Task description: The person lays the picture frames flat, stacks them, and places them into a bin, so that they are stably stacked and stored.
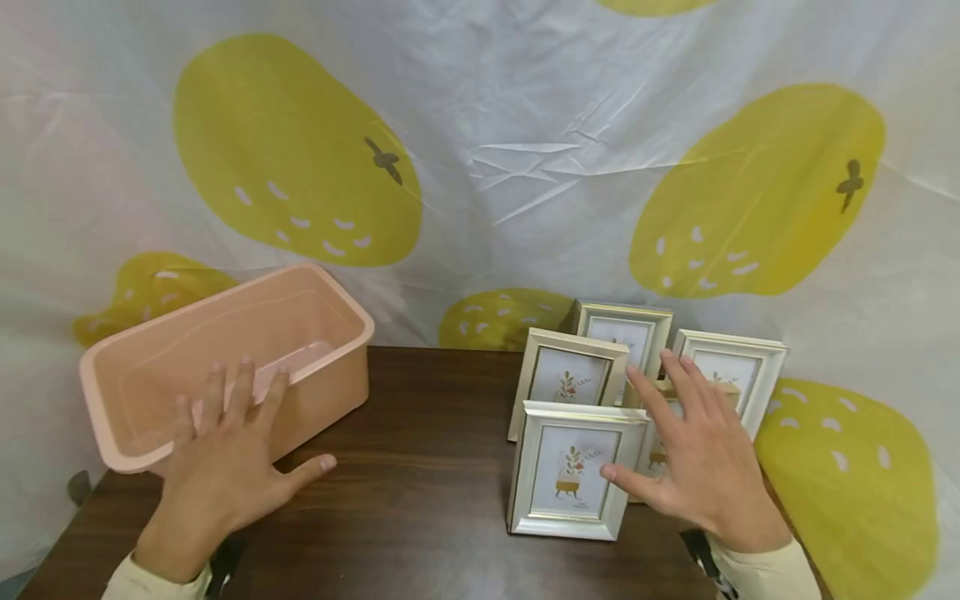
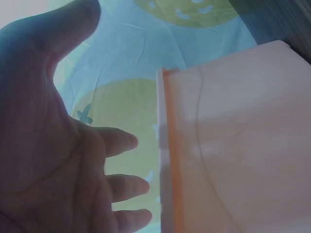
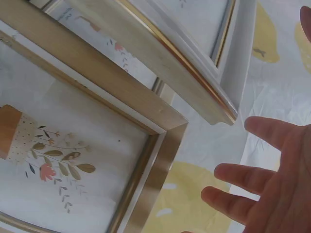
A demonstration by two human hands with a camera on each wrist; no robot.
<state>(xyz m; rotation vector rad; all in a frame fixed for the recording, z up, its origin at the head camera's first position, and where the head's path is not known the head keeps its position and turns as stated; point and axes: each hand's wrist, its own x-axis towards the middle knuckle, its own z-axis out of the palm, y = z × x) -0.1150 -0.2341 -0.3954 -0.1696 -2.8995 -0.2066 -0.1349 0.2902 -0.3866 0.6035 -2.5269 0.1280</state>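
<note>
My left hand (image 1: 225, 454) hovers with fingers spread over the near rim of a pink plastic bin (image 1: 330, 379) on the left of a dark wooden table (image 1: 420, 517); it holds nothing. In the left wrist view the open palm (image 2: 53, 160) faces the bin's wall (image 2: 243, 145). My right hand (image 1: 693, 454) is spread open over a cluster of several standing picture frames. The nearest frame (image 1: 573, 471) shows a plant print, and my thumb lies close to its right edge. In the right wrist view the fingers (image 3: 243, 191) hover apart from the gold-edged frames (image 3: 146, 111).
A white cloth backdrop (image 1: 510, 167) printed with yellow fruit hangs behind the table and drapes down both sides. More frames stand at the back (image 1: 626, 333) and at the right (image 1: 738, 367). Bare dark wood lies between the bin and the frames.
</note>
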